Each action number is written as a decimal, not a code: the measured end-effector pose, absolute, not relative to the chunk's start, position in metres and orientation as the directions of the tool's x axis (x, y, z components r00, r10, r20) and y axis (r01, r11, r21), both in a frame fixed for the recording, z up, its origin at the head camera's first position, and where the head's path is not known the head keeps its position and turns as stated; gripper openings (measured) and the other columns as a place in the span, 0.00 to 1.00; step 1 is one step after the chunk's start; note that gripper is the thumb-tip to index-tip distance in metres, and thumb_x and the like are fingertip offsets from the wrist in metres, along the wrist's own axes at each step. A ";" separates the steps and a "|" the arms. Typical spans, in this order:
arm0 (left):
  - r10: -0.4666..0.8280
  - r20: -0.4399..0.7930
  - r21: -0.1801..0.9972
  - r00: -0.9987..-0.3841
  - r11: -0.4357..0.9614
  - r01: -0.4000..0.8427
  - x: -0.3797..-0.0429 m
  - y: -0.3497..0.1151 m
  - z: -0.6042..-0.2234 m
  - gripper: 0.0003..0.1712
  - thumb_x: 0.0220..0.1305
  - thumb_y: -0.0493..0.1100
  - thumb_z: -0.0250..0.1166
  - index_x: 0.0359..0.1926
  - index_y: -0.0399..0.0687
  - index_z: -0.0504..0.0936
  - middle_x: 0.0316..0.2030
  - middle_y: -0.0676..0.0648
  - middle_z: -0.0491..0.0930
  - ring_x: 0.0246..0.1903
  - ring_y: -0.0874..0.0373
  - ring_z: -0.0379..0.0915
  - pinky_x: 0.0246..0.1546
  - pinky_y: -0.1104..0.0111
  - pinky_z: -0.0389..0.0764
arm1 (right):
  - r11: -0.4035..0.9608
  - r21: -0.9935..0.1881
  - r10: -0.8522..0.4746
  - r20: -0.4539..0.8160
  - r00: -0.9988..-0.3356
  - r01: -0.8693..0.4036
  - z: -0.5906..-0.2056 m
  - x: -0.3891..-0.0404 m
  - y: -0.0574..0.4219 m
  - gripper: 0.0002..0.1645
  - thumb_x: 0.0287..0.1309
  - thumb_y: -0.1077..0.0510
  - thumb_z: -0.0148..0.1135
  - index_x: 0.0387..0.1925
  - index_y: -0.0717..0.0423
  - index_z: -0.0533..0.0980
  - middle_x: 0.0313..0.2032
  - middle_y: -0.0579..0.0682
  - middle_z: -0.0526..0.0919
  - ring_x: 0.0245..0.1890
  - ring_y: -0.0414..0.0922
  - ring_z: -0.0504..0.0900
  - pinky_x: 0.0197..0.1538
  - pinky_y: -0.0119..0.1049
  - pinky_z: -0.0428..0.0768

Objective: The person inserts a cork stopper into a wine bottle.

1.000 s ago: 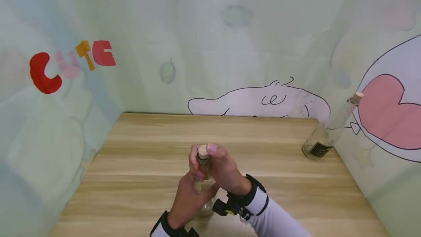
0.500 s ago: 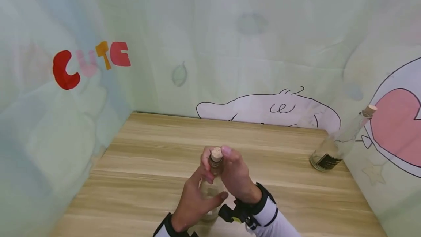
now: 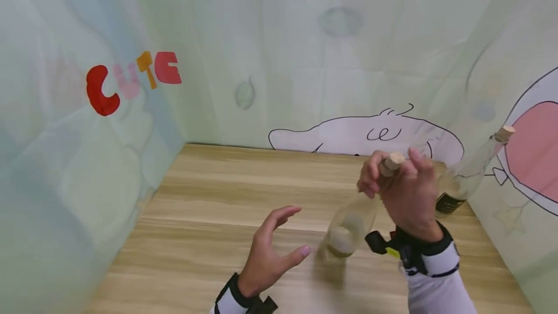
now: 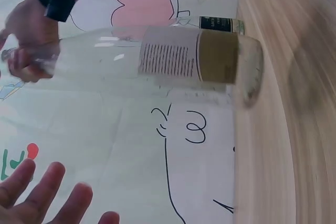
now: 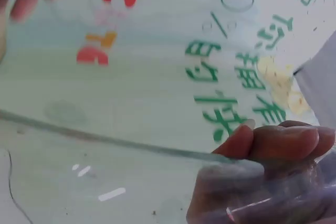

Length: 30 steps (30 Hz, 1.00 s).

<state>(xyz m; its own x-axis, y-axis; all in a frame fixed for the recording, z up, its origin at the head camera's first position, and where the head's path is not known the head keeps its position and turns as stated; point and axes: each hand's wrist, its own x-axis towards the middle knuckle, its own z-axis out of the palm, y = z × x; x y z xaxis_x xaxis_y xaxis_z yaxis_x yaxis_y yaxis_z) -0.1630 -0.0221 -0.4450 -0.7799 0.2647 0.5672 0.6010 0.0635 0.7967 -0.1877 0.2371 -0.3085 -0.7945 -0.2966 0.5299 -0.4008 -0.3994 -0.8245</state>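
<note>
A clear glass bottle [image 3: 348, 227] with a cork stopper [image 3: 394, 160] leans in the grip of my right hand [image 3: 411, 193], whose fingers curl round its neck. In the left wrist view the bottle's tan and pale label [image 4: 218, 56] faces me, and its base is close over the table with a shadow beyond it. The right wrist view has the fingers [image 5: 283, 142] wrapped on the glass neck. To the left, my left hand [image 3: 270, 251] is apart from the bottle, thumb and fingers spread with nothing between them.
A second corked glass bottle [image 3: 466, 178] with a dark label stands at the back right of the wooden table [image 3: 218, 193], partly behind my right hand. Fabric walls [image 3: 296, 62] printed with cartoon drawings rise along the back and both sides.
My right hand has carried the bottle to the right and away from me. My left hand has let go of it and spread its fingers. The head view has shifted slightly.
</note>
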 end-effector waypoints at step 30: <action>0.273 0.568 0.798 -0.777 0.050 0.601 -0.166 -0.024 -0.452 0.36 0.57 0.41 0.73 0.65 0.42 0.71 0.60 0.46 0.76 0.61 0.49 0.70 0.61 0.53 0.69 | -0.782 -0.610 -0.503 0.739 -0.449 -0.128 -0.333 -0.238 0.514 0.24 0.72 0.67 0.21 0.46 0.87 0.62 0.41 0.76 0.75 0.51 0.66 0.77 0.65 0.45 0.67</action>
<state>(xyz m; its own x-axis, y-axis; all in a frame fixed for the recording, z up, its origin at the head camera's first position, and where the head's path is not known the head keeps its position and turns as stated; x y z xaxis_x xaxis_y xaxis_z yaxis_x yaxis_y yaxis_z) -0.1665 -0.0235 -0.4516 -0.7766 0.2734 0.5675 0.6007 0.0503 0.7979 -0.2382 0.5139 -0.3329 -0.4491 -0.5029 0.7385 -0.1279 -0.7819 -0.6102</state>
